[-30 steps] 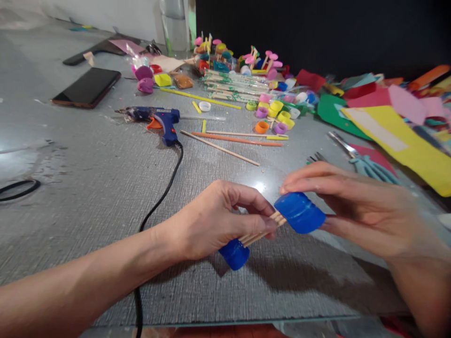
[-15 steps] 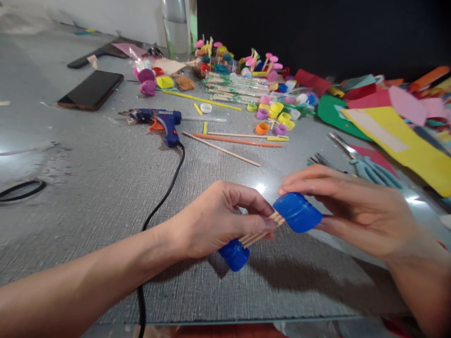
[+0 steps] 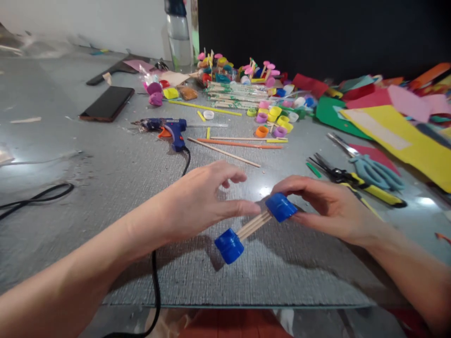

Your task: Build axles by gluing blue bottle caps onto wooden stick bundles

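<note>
Over the table [image 3: 116, 162], the right hand [image 3: 327, 206] pinches one of two stick-joined blue caps [image 3: 229, 247]; the left hand [image 3: 207, 199] gapes beside them, its arm [image 3: 105, 253] above a cord [image 3: 156, 281]. Glue gun [image 3: 172, 130], pliers [image 3: 341, 176] lie beyond.

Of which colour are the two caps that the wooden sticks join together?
Blue, both the nearer cap and the farther cap; the head view shows this best.

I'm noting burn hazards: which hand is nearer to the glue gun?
Left. The left hand is on the near side of the glue gun, apart from it; the right hand is farther off to the right, holding one blue cap.
</note>
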